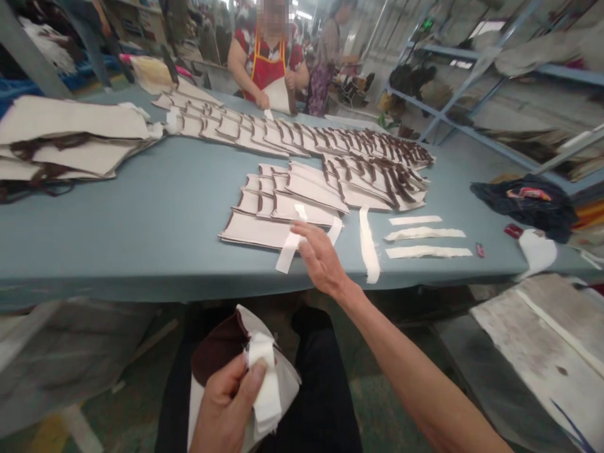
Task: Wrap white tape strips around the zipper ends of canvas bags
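My left hand (231, 399) is closed in front of my lap, its thumb pressing a folded white fabric strip (267, 384) against a cream fabric piece (289, 371) with a dark brown lining. Over the table's near edge, my right hand (321, 258) reaches out with its fingers stretched. Its fingertips lie over a white strip (285, 255), and whether they grip it I cannot tell. That strip rests across the nearest of several overlapping cream fabric pieces (255, 229) with dark brown edges. Another white strip (336, 229) lies just beyond the hand.
Right of my hand, a long strip (369, 245) and several cream strips (425, 233) lie on the blue-green table (141, 233). Rows of brown-edged pieces (283, 133) run along the far side. A stack (70, 135) sits left. Opposite, a person in a red apron (268, 66) handles a piece.
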Available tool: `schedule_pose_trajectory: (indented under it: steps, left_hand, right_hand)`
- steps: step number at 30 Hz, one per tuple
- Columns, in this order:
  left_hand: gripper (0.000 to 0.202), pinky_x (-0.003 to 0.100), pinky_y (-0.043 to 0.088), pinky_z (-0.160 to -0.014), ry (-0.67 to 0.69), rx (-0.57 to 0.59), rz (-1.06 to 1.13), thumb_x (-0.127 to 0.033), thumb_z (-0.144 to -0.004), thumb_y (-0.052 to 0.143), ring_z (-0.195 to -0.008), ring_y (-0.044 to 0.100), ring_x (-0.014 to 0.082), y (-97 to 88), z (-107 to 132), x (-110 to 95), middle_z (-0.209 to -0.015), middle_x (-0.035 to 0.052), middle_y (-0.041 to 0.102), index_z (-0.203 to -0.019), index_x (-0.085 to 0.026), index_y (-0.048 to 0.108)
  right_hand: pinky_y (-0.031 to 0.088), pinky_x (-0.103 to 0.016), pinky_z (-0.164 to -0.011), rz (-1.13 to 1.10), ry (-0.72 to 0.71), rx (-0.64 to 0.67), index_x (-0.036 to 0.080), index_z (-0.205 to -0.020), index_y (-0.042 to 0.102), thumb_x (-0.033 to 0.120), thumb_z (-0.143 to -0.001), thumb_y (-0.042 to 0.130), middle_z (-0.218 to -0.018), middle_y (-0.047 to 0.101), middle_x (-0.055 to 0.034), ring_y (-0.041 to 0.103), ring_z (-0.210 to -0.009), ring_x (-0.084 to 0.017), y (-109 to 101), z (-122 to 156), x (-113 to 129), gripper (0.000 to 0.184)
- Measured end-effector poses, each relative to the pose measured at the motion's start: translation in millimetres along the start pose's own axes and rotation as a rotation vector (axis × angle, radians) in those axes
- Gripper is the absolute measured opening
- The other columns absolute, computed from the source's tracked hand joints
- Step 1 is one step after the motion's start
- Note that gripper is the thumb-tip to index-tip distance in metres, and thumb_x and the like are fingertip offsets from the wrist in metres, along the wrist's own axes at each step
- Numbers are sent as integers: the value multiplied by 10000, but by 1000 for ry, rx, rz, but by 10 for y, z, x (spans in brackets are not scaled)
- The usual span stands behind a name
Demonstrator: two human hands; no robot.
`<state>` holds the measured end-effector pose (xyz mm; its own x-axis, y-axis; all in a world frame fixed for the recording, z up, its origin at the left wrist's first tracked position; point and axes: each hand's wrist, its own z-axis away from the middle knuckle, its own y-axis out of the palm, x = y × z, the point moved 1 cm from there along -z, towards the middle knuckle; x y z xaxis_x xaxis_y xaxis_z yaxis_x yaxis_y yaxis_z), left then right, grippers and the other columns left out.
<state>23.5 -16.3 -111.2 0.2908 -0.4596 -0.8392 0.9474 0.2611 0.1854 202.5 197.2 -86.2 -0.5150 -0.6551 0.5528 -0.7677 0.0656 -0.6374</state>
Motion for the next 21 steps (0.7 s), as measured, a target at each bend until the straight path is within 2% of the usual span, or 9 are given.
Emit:
schedule_pose_trajectory:
  steps: [2, 4, 6, 8, 12, 16, 19, 21]
  left_hand:
    - [540, 213, 406, -517, -19, 5, 70, -666, -702, 866, -559, 563, 152, 21, 18, -81, -623, 23, 678, -828, -146, 794]
    - [529, 202, 420, -509, -46, 31, 127, -636, -683, 892, -542, 561, 137, 47, 34, -162, -608, 18, 671, -835, -139, 797]
    - [516, 192, 431, -500, -42, 61, 166, -603, -647, 925, -526, 557, 121, 77, 47, -228, -598, 17, 670, -812, -131, 798]
    - [503, 188, 449, -500, -27, 84, 211, -590, -642, 932, -522, 564, 116, 111, 60, -271, -584, 13, 667, -801, -131, 802]
    - [453, 187, 475, -502, -21, 115, 239, -558, -681, 921, -547, 586, 123, 180, 102, -320, -600, 18, 689, -805, -137, 807]
    - [442, 166, 458, -478, 10, 129, 256, -553, -664, 936, -537, 557, 106, 245, 154, -375, -574, -1, 672, -769, -144, 807]
    - [419, 153, 460, -485, 44, 130, 269, -537, -664, 941, -543, 549, 102, 288, 193, -409, -518, -21, 625, -727, -147, 802]
    - [402, 155, 479, -510, 48, 127, 281, -526, -675, 937, -569, 574, 109, 311, 215, -417, -543, -13, 650, -734, -150, 808]
  right_hand:
    - [424, -504, -1185, -33, 79, -144, 194, -1279, 653, 392, -1093, 420, -1431, 664, -175, 581, -1390, -263, -169, 98, 135, 358]
    - [515, -461, -1084, -64, 162, -212, 203, -1195, 687, 380, -1059, 517, -1273, 745, -145, 679, -1240, -260, -292, 275, 359, 281]
    - [588, -384, -916, -102, 200, -149, 218, -1109, 711, 316, -1020, 596, -1069, 796, -84, 747, -1011, -225, -349, 504, 646, 175]
    - [600, -332, -825, -145, 182, -64, 225, -1056, 711, 232, -984, 639, -985, 798, -51, 752, -908, -195, -367, 736, 946, 103]
    - [611, -365, -877, -216, 102, -1, 240, -1098, 673, 187, -932, 697, -1046, 794, -66, 750, -985, -217, -373, 1033, 1383, 175]
    - [592, -442, -974, -202, 22, -26, 256, -1148, 642, 197, -905, 730, -1137, 779, -95, 726, -1092, -253, -376, 1112, 1535, 264]
    - [564, -473, -1031, -108, -42, -19, 247, -1156, 634, 196, -898, 730, -1192, 763, -116, 701, -1142, -269, -352, 1143, 1542, 280]
    - [548, -483, -1053, -59, -62, -11, 236, -1159, 631, 195, -898, 721, -1212, 757, -123, 686, -1166, -276, -327, 1174, 1527, 279]
